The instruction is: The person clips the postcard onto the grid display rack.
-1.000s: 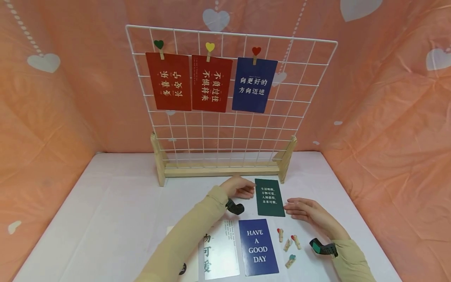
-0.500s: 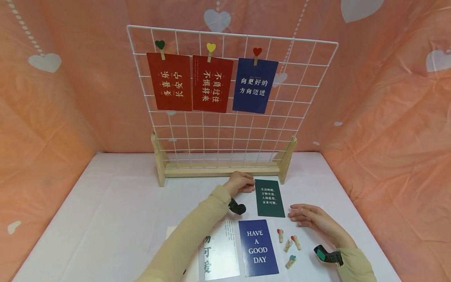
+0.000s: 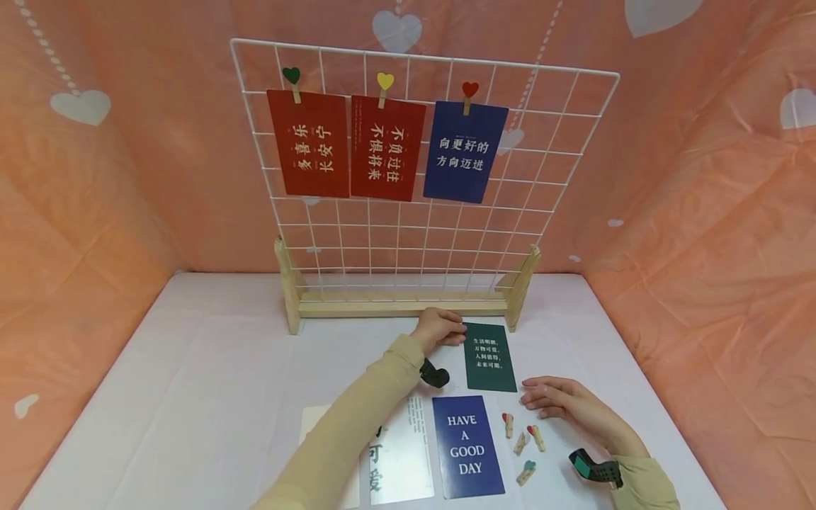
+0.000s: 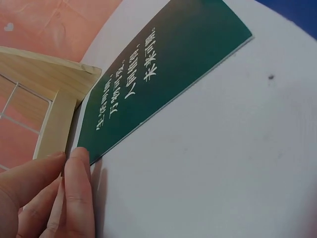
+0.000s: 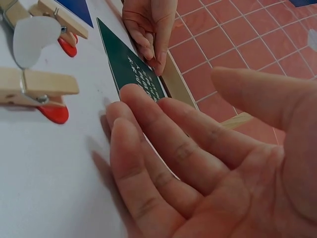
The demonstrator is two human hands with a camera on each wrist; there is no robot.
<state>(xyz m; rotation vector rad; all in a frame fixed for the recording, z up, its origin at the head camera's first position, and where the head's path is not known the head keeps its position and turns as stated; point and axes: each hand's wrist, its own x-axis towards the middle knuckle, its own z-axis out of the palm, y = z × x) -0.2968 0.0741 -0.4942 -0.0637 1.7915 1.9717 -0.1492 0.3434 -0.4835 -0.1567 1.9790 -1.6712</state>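
Note:
A dark green card [image 3: 489, 357] with white characters lies on the table before the rack. My left hand [image 3: 440, 327] has its fingers bent and pinches the card's far left corner; in the left wrist view a fingertip [image 4: 78, 154] covers that corner, and the thumb is close beside it. My right hand [image 3: 576, 407] is held low to the right of the card, palm turned inward and fingers loosely spread, holding nothing. Several small wooden clips with hearts [image 3: 521, 443] lie just left of it. In the right wrist view a clip with a red heart [image 5: 49, 89] shows near the fingers.
A white wire grid rack [image 3: 398, 234] on a wooden base [image 3: 401, 309] stands behind. Clipped high on it are two red cards [image 3: 309, 145] and a blue card [image 3: 467, 152]. A blue card [image 3: 468, 446] and a white card [image 3: 401, 460] lie in front, partly under my left sleeve.
My left hand has moved slightly away and right, onto the green card's corner, its fingers closing. My right hand has drawn back from the card's right edge. The cards lie as before.

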